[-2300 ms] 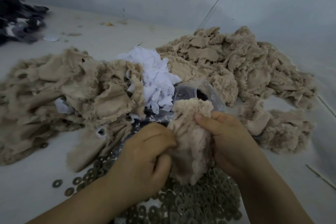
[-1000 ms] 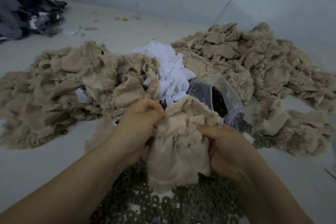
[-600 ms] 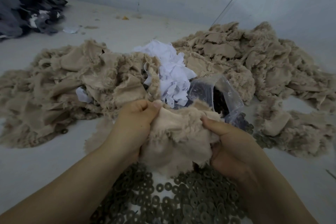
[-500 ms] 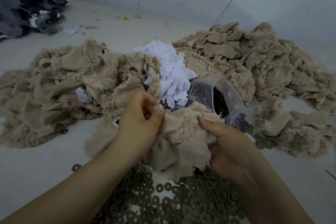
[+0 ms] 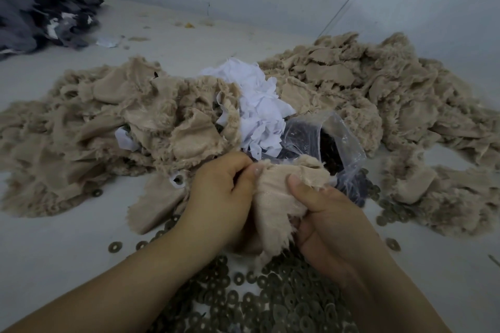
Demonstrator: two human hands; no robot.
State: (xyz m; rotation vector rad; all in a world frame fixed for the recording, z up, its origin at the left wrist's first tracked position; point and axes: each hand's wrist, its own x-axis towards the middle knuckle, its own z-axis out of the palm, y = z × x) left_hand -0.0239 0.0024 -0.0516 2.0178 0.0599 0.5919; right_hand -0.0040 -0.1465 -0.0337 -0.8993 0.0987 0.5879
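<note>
Pale grey floor [image 5: 67, 246] is running back to a plain wall, with heaps of cloth lying across it. Both hands are gripping one beige fur scrap [image 5: 276, 197] low in the middle, just above a spread of metal washers [image 5: 270, 303]. Left hand [image 5: 219, 197] is curling round the scrap's left edge, fingers bent and thumb pressing in. Right hand [image 5: 330, 224] is pinching the right side, thumb lying on top. Just behind the scrap a clear plastic bag [image 5: 330, 138] is standing open, dark bits inside. White cloth scraps [image 5: 257, 105] are sitting between two beige fur heaps [image 5: 108, 121]. Dark fabric pile [image 5: 35, 8] is lying far left.
</note>
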